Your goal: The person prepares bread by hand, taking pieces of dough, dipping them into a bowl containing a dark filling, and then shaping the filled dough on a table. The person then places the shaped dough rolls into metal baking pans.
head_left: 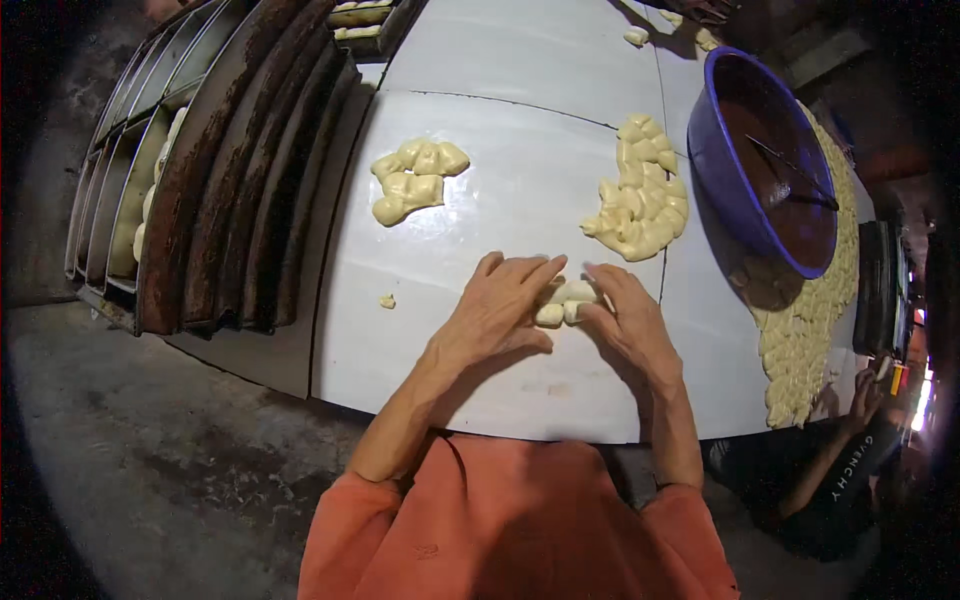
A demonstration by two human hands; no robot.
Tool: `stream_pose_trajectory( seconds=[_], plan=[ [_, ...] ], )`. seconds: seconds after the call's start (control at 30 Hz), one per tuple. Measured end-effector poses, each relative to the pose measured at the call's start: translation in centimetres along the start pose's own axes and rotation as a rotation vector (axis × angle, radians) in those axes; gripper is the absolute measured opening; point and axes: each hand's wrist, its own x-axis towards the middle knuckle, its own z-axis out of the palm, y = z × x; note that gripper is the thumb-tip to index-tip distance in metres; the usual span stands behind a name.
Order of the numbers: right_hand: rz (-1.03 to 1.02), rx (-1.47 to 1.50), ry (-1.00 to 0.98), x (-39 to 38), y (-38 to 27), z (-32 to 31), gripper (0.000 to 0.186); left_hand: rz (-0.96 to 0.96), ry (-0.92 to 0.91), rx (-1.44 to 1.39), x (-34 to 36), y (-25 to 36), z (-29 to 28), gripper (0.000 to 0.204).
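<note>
Several small pale dough pieces [575,290] lie between my hands on the white work surface [480,390]. My left hand [505,300] cups their left side, fingers curved over them and thumb below. My right hand [620,315] grips their right side between fingers and thumb. Beyond my hands, a clump of cut dough pieces [410,190] sits at left, a larger yellow cluster [640,210] at right. A tiny dough scrap [387,301] lies left of my left wrist.
Stacked metal trays [200,220], some holding dough, stand at left. A blue basin [720,120] of brown contents with a thin rod stands at right, beside a wide spread of dough pieces [800,350]. A co-worker's arm [820,470] is at lower right. More trays [365,45] stand at the back.
</note>
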Motion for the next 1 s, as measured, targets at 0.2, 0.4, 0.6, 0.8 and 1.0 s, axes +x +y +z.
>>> stream_pose_trajectory(
  seconds=[0.2, 0.4, 0.6, 0.8, 1.0],
  plan=[
    [-0.342, -0.183, 0.119, 0.8, 0.8, 1.8, 0.087, -0.069, 0.056, 0.18, -3.7, -1.5, -3.9, 0.108],
    [-0.537, -0.292, 0.137, 2.8, 1.6, 4.1, 0.092, 0.008, 0.031, 0.17, -3.4, -2.2, -3.4, 0.091],
    [-0.601, -0.258, 0.139, 3.6, 0.9, 4.6, 0.059, -0.029, -0.048, 0.035, -2.1, -2.4, -2.3, 0.059],
    [-0.126, 0.102, 0.0, 2.1, -5.4, 2.7, 0.031, -0.188, -0.093, -0.08, -1.3, -0.4, -3.3, 0.032],
    [-0.188, 0.306, -0.435, 3.7, -4.4, 2.0, 0.042, -0.232, -0.141, -0.12, -6.8, 1.9, -6.5, 0.041]
  ],
)
